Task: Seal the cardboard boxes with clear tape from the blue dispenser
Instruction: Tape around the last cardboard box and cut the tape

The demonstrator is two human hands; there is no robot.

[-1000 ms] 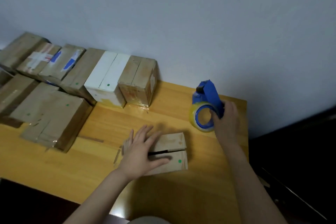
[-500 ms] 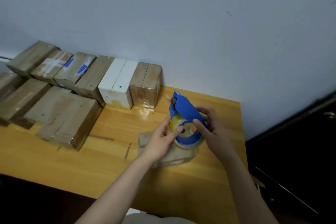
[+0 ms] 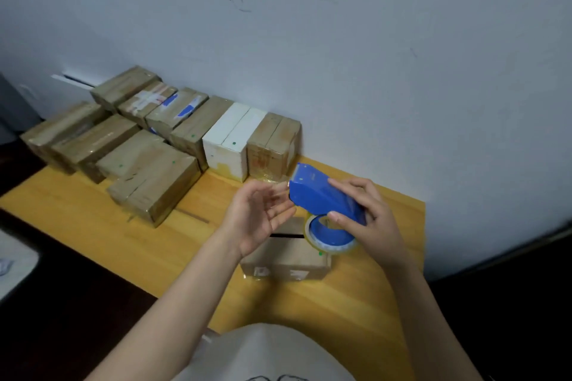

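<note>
Over the small cardboard box point(image 3: 288, 254) on the worktop point(image 3: 148, 244), the blue dispenser point(image 3: 322, 195) is gripped by the right hand point(image 3: 371, 223), with its roll of clear tape point(image 3: 328, 243) low by the box top. The left hand point(image 3: 260, 216) is held open with loose fingers, just left of the dispenser's tip. More boxes point(image 3: 154, 176) are lined up far left by the wall.
</note>
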